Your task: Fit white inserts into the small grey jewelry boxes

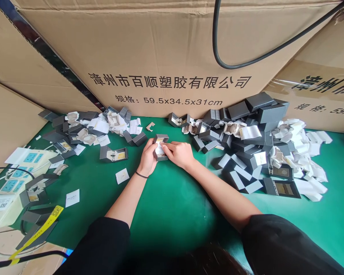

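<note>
A small dark grey hinged gift box [161, 156] is gripped in my left hand [148, 157], with the thumb along its side. It stands open, and something white, perhaps a card or lining [159, 147], shows inside. My right hand [178, 152] has curled fingers, and their tips press on the white piece and the box's right side. Another open grey box [114, 154] with a pale and yellowish inside lies left of my hands. A white square card [122, 176] rests on the table below it, and a bent beige cardboard piece [150, 126] lies beyond my left hand.
Grey boxes and crumpled white paper pile up at right [296, 147], with another heap at left [99, 124]. Power strips [24, 168] and a yellow-tagged cable [40, 233] line the left edge. Large cartons [160, 46] wall off the green table's [172, 214] back. A black cable [226, 65] hangs above.
</note>
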Demonstrator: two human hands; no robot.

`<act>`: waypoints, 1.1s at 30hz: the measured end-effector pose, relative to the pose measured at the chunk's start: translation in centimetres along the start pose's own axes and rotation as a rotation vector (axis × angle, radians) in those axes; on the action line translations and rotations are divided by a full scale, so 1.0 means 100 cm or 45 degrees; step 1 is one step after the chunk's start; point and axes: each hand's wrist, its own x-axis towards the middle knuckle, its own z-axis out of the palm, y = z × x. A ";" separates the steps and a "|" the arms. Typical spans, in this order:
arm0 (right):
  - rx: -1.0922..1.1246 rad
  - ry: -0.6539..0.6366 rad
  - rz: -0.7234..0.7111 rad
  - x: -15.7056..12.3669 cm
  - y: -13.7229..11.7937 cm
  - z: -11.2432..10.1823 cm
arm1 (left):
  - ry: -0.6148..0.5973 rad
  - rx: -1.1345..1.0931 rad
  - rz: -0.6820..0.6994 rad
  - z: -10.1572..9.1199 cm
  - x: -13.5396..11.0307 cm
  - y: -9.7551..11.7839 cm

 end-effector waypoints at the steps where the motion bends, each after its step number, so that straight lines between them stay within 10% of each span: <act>1: 0.026 -0.008 -0.002 0.000 0.001 -0.001 | -0.003 -0.034 -0.022 -0.001 0.001 0.001; 15: 0.231 -0.151 -0.053 0.002 0.006 -0.003 | -0.140 -0.066 -0.027 -0.010 0.004 -0.003; 33: -0.214 -0.098 -0.209 0.003 0.004 -0.004 | -0.187 0.074 0.119 -0.007 0.006 -0.009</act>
